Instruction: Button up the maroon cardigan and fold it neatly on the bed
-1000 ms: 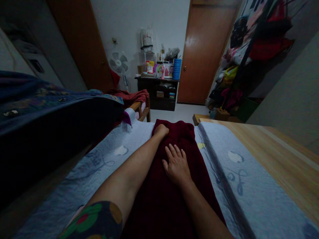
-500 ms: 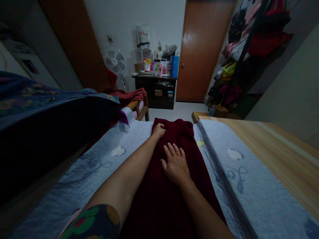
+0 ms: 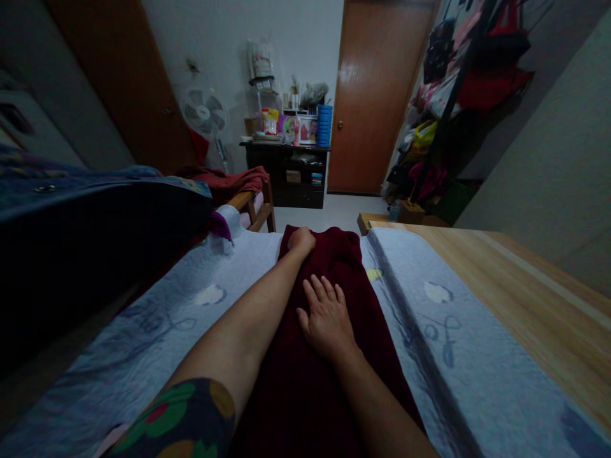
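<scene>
A long dark red cloth (image 3: 334, 394), perhaps a garment, lies lengthwise in front of me on a pale blue patterned blanket (image 3: 200, 331). Near its far left corner is my left hand (image 3: 301, 240), closed with the fingers curled under on the fabric; the fingertips are hidden. My right hand (image 3: 329, 321) rests palm down on the middle of the cloth, fingers spread and flat. Soft folds rise along the far end of the cloth, just beyond both hands.
Bare wood surface (image 3: 515, 273) runs along the right of the blanket. A dark blue garment (image 3: 105, 191) looms at the left. Beyond stand a wooden chair (image 3: 262, 216), a fan (image 3: 204, 113), a black cabinet (image 3: 262, 184) and a brown door (image 3: 367, 95); bags hang at the right.
My left hand has turned over and curled more closely on the cloth's far left part. My right hand stays flat on the cloth. The whole view has shifted slightly.
</scene>
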Action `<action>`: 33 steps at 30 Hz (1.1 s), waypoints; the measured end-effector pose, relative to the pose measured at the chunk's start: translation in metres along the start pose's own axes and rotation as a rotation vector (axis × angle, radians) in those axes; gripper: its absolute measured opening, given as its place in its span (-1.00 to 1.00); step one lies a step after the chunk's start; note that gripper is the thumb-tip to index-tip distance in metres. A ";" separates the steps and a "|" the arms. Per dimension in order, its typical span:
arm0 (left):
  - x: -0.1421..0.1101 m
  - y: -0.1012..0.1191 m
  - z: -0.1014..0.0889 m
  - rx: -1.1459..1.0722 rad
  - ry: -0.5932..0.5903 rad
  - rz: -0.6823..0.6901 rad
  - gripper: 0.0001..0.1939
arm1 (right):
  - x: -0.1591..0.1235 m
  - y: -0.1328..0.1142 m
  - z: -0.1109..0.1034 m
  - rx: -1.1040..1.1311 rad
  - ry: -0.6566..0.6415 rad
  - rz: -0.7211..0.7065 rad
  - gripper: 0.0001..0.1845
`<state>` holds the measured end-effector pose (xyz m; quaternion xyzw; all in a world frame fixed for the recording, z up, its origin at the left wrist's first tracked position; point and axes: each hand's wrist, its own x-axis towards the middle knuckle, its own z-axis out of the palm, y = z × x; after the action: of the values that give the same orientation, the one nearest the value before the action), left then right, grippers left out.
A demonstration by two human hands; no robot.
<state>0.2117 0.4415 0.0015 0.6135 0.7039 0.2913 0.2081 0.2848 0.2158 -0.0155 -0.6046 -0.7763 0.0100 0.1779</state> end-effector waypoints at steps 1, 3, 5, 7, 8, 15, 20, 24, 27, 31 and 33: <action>0.002 -0.002 -0.001 -0.004 0.011 0.018 -0.79 | 0.000 0.000 0.000 -0.001 0.001 0.002 -0.35; 0.003 -0.009 -0.001 -0.016 0.029 0.039 -0.78 | 0.000 0.000 0.000 -0.001 0.003 0.004 -0.34; 0.001 -0.020 0.000 -0.025 0.036 0.060 -0.78 | -0.001 0.000 0.001 0.000 0.003 0.005 -0.34; -0.005 -0.030 0.002 -0.020 0.036 0.107 -0.79 | -0.001 0.000 0.001 0.001 0.003 0.006 -0.34; -0.008 -0.034 0.003 -0.012 0.037 0.140 -0.78 | -0.001 0.000 0.001 0.001 0.004 0.006 -0.34; -0.027 -0.037 0.000 0.091 0.057 0.377 -0.64 | -0.001 0.000 0.000 0.009 -0.013 0.005 -0.35; -0.031 -0.029 -0.003 0.276 0.173 0.319 -0.43 | -0.001 -0.001 -0.001 0.007 -0.011 0.008 -0.35; -0.028 -0.028 0.004 0.257 -0.023 0.009 -0.11 | 0.000 -0.001 -0.001 0.010 -0.015 0.004 -0.35; -0.026 -0.032 0.009 0.326 -0.081 0.092 -0.10 | 0.000 -0.001 -0.001 0.015 -0.025 0.005 -0.35; -0.021 -0.035 0.012 0.453 -0.163 0.202 -0.22 | 0.001 -0.001 -0.002 0.019 -0.044 0.012 -0.34; -0.016 -0.035 0.011 0.479 -0.224 0.197 -0.25 | 0.001 -0.002 -0.002 0.020 -0.051 0.013 -0.34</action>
<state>0.1957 0.4243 -0.0311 0.7389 0.6624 0.0656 0.1044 0.2839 0.2155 -0.0127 -0.6075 -0.7764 0.0344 0.1642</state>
